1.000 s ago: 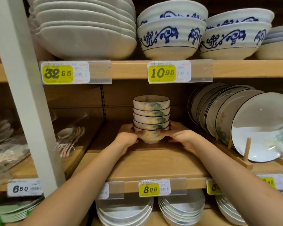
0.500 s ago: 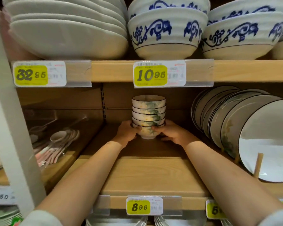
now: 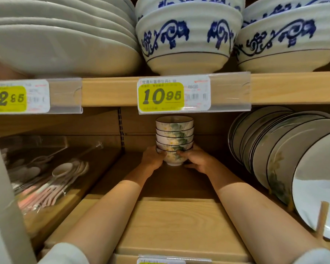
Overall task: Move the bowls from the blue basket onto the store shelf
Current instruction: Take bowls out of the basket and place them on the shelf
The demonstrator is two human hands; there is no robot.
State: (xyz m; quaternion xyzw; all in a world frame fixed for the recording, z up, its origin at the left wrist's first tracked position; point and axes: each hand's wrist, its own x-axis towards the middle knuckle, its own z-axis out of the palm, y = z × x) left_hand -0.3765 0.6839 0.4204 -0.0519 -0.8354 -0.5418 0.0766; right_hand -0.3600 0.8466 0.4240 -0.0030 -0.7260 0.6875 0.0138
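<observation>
1. Both hands have carried the stack of floral bowls deeper into the middle shelf than a second ago. It now stands near the back panel, under the 10.95 price label, and the head has come in closer and lower with the reach.
2. Left hand and right hand cup the lowest bowl from opposite sides, with their fingers curled round its wall and nearly meeting at the front. The bowls above are held only by nesting.
3. The foot of the stack looks to be at shelf level. I cannot tell whether its weight is fully on the board.
4. The blue basket is not in view, so how many bowls remain to be moved cannot be judged.
5. Risks from here, as I judge them:
   - If the hands let go before the foot sits flat, the tall stack could rock and the upper bowls could slide off.
   - If the hands pull back unevenly, a finger could catch the bottom bowl and drag or tip the stack.
   - The standing plates lean in their rack just to the right, and a right forearm swinging wide on the way out could knock them.
   - The upper shelf edge hangs close above the top rim, so lifting the stack to adjust it could chip a bowl.
</observation>
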